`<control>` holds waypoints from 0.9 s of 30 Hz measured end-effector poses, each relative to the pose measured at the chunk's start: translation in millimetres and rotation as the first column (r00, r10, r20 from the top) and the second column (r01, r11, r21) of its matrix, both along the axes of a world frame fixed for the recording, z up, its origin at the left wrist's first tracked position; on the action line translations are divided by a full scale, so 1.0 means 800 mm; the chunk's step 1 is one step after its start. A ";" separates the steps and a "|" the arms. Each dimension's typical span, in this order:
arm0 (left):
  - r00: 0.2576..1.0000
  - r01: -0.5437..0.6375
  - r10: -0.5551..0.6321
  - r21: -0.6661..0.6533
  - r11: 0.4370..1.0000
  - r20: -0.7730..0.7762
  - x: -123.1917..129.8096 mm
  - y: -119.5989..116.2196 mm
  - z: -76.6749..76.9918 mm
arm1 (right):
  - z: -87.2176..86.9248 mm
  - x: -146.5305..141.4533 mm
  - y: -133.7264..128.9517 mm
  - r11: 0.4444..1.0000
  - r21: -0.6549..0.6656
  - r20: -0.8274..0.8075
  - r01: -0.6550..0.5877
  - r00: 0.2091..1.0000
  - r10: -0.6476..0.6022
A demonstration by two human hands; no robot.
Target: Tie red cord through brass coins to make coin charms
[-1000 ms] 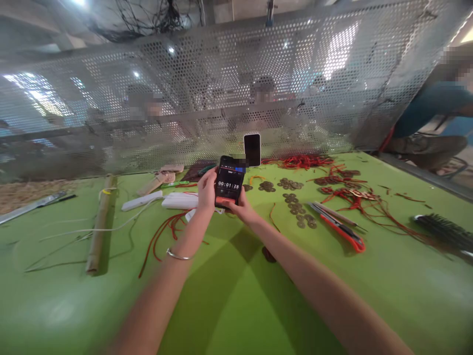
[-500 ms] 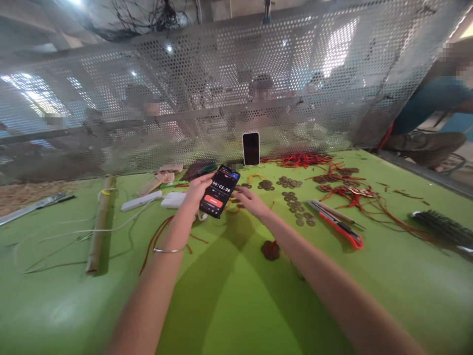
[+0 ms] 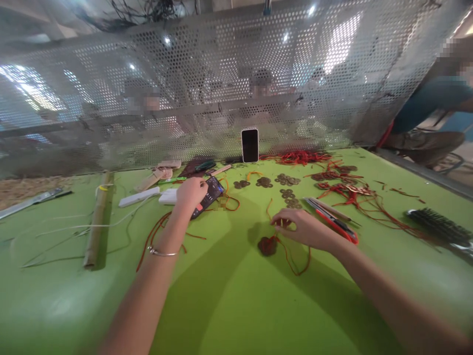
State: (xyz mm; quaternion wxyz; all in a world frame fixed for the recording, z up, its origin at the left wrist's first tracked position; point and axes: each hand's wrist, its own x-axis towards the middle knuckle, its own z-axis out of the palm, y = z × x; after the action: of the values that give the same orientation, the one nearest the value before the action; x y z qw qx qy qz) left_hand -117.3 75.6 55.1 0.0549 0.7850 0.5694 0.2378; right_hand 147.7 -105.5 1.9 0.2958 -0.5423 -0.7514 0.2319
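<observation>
My left hand curls over the left side of a dark smartphone, which lies low at the table with its timer screen partly covered. My right hand is bent with thumb and fingertips drawn together at a thin red cord. Just below those fingertips sits a round bundle of dark coins tied with red cord. Behind it are flat groups of holed coins. A red-handled utility knife lies right beside my right hand, next to a thin stick.
A white-edged phone stands upright against the perforated metal screen. Red cords heap at the back. A bamboo tube and white power strip lie left; a black brush lies right. A person sits beyond.
My left hand has lowered the smartphone towards the table and tilted it flatter. My right hand has left the phone and come right and nearer, to the coin bundle's cord.
</observation>
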 end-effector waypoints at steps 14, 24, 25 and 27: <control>0.797 0.600 -0.600 -0.029 0.800 -0.071 0.090 -0.179 -0.083 | 0.002 0.002 -0.013 0.997 0.052 0.180 -0.061 0.982 0.051; 0.776 0.599 -0.594 0.046 0.799 0.214 0.092 -0.169 -0.096 | 0.005 0.001 -0.015 0.999 0.033 0.145 0.005 0.989 -0.010; 0.770 0.594 -0.590 0.063 0.802 0.244 0.091 -0.169 -0.095 | 0.005 -0.001 -0.015 1.000 0.027 0.136 0.008 0.991 -0.012; 0.755 0.586 -0.588 0.103 0.803 0.288 0.090 -0.169 -0.094 | 0.004 -0.005 -0.015 1.000 0.008 0.086 0.007 0.996 -0.008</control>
State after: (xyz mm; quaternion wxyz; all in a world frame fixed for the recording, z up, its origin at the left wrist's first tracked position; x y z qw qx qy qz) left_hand -45.7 -59.5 -19.9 0.2117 0.8773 0.2781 0.3291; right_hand 143.4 -117.4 5.1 0.2661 -0.5534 -0.7624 0.2041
